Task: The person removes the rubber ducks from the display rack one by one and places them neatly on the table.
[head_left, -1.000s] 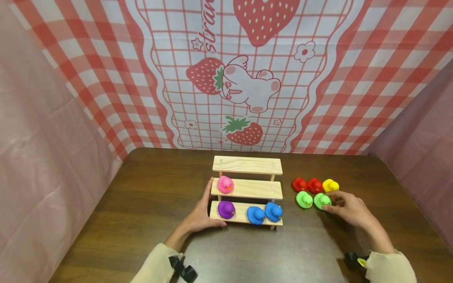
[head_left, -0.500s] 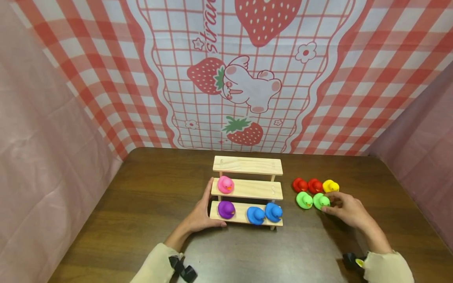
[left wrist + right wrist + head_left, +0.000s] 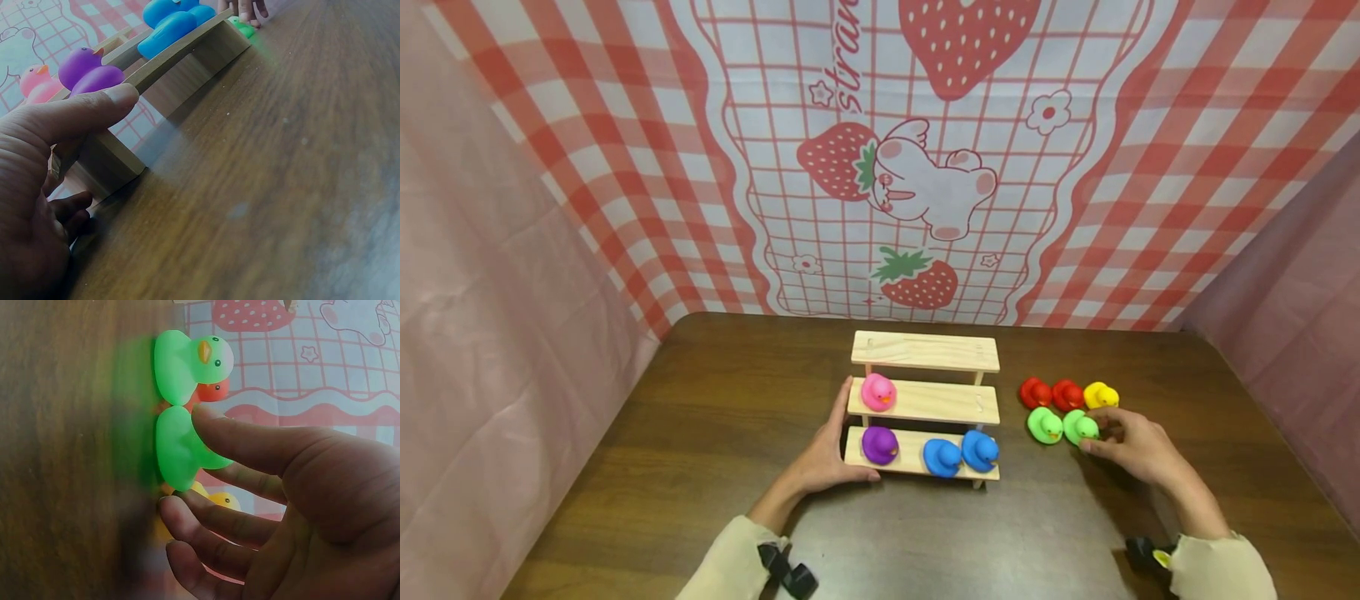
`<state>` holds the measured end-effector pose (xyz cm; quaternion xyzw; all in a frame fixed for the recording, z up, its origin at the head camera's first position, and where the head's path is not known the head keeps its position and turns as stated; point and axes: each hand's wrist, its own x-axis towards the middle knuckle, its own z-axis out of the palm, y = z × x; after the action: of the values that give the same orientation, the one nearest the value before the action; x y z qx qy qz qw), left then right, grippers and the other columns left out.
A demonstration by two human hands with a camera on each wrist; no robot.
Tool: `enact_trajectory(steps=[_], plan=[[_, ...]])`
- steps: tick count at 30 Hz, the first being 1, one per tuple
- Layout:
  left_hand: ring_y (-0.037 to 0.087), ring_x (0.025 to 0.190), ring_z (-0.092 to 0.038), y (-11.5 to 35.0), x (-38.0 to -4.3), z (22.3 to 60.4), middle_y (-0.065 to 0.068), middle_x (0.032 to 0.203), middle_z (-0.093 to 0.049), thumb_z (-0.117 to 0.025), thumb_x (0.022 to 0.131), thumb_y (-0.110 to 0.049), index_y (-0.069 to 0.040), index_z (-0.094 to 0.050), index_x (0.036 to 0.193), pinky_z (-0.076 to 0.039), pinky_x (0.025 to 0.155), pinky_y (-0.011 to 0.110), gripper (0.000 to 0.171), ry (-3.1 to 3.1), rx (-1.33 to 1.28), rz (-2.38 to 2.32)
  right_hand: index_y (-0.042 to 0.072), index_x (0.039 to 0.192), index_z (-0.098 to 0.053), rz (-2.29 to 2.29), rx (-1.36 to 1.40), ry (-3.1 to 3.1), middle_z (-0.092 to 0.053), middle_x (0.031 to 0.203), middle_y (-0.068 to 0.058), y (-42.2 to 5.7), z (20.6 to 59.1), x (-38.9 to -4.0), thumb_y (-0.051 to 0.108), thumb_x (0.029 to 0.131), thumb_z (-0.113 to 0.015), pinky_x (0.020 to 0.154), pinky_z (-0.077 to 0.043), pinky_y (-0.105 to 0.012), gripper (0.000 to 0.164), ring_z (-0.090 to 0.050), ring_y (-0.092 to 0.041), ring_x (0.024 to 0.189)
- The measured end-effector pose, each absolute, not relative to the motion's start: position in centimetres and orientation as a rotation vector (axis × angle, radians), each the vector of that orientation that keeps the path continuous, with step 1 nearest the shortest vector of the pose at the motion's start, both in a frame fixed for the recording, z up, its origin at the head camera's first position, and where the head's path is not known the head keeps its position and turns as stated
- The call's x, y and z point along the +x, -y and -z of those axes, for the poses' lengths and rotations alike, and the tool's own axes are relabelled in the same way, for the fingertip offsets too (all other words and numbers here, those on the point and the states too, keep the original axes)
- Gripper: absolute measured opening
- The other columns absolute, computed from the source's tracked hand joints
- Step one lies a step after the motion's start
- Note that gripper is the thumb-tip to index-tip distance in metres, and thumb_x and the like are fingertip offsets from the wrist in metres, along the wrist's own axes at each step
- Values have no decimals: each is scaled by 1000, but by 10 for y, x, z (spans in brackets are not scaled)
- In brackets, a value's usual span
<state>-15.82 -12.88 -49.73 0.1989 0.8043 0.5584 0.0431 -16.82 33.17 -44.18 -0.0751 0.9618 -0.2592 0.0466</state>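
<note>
At the eight o'clock end of the three-tier wooden stand (image 3: 925, 351), my left hand (image 3: 822, 460) is gripping it, thumb pressing against the bottom step (image 3: 912, 447). The pink duck (image 3: 877, 392) is sitting on the middle step (image 3: 934, 402), the purple duck (image 3: 879, 445) below, two blue ducks (image 3: 942, 457) toward five o'clock. At three o'clock, beside the left-hand green duck (image 3: 1044, 426), my right hand (image 3: 1138, 448) is pinching the right-hand green duck (image 3: 1078, 427) on the table (image 3: 715, 467). It is sitting slightly nearer its twin than a second ago, so the pair is standing tighter.

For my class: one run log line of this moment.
Left hand grips tiered pale wooden stand; right hand pinches light green toy duck; pink duck on middle tier
</note>
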Motion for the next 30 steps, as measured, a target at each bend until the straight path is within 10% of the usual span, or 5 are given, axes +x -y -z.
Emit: enact_trajectory(steps=[18, 30], plan=[[34, 156, -18, 129, -157, 498, 11, 171, -6, -95, 61, -19, -29, 6, 162, -15, 126, 60, 143, -2477, 557, -1656, -2, 127, -61, 819, -213, -2984, -73, 111, -25, -334, 407, -156, 34, 92, -72, 67, -54, -27, 52, -72, -35, 92], [39, 154, -20, 129, -159, 497, 17, 170, -8, -95, 61, -18, -23, 7, 162, -16, 124, 64, 144, -2457, 613, -1709, 7, 129, -61, 856, -296, -3021, -71, 117, -21, -307, 387, -151, 37, 90, -74, 64, -52, -21, 51, -69, -8, 87]])
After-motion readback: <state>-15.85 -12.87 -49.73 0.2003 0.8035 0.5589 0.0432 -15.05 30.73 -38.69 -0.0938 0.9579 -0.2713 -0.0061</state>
